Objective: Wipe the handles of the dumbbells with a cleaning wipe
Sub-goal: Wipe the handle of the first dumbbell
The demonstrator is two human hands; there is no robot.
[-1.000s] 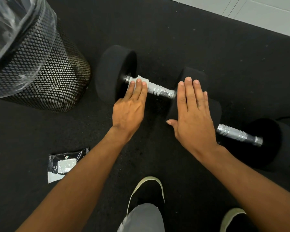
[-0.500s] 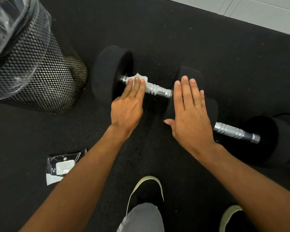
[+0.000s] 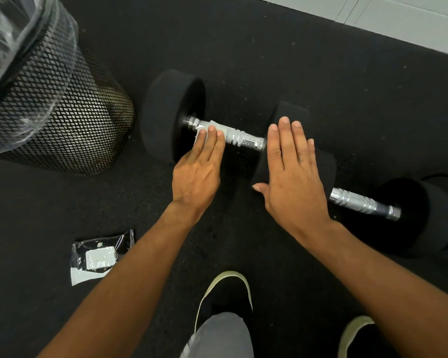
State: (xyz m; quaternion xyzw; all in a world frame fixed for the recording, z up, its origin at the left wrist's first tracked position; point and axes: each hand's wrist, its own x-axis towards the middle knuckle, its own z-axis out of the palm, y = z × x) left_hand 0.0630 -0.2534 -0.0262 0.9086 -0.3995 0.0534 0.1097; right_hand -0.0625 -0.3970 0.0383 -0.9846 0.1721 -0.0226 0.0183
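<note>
Two black dumbbells lie end to end on the dark floor. The near-left dumbbell (image 3: 171, 112) has a chrome handle (image 3: 246, 140). A white cleaning wipe (image 3: 212, 126) lies over the left part of that handle, pressed down by the flat fingers of my left hand (image 3: 197, 171). My right hand (image 3: 292, 177) rests flat, fingers together, on this dumbbell's right head. The second dumbbell (image 3: 429, 215) lies to the right, its chrome handle (image 3: 362, 204) bare.
A black mesh bin (image 3: 57, 120) lined with clear plastic stands at the left. A black wipe packet (image 3: 101, 257) lies on the floor near my left forearm. My two shoes (image 3: 225, 293) are at the bottom. Pale floor (image 3: 398, 19) begins at the top right.
My left hand with the wipe has slid a little back toward me over the handle, and the handle looks blurred as if turning. My right hand stays on the head.
</note>
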